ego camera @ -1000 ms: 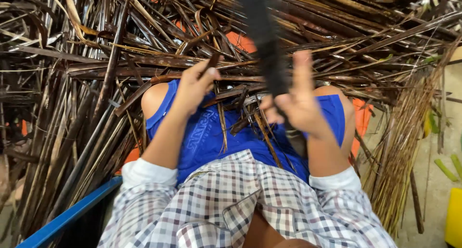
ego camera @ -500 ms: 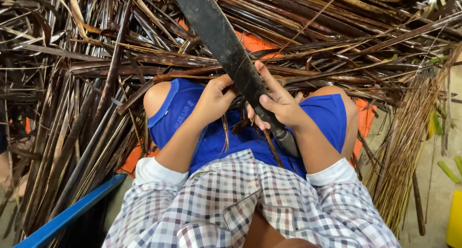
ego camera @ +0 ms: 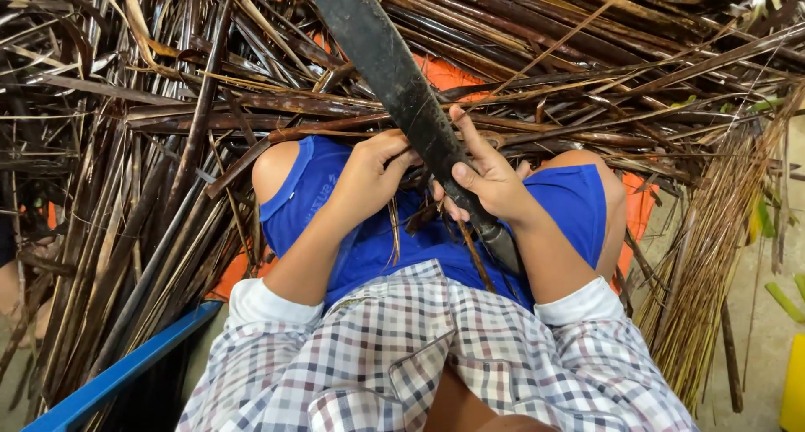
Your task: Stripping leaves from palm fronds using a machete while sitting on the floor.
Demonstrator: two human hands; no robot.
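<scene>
My right hand [ego camera: 490, 179] is closed around a long dark machete [ego camera: 390, 72] low on the blade, near the handle [ego camera: 501, 246], and the blade slants up and to the left out of view. My left hand [ego camera: 373, 170] sits just left of the blade, fingers curled on a thin dark brown leaf strip [ego camera: 335, 129] that lies across my lap. Both hands rest over my blue shorts [ego camera: 360, 231] between my knees. Short dry strip pieces [ego camera: 423, 214] lie on the shorts under the hands.
A deep pile of dry dark brown palm leaf strips [ego camera: 126, 147] fills the ground ahead and to the left. A bundle of thin tan ribs [ego camera: 713, 256] lies at the right. A blue edge [ego camera: 126, 369] runs at lower left, a yellow object [ego camera: 792, 382] at lower right.
A second ago my right hand held the machete upright with a finger raised and my left hand pinched a strip higher up. Both hands have since come down together over my lap.
</scene>
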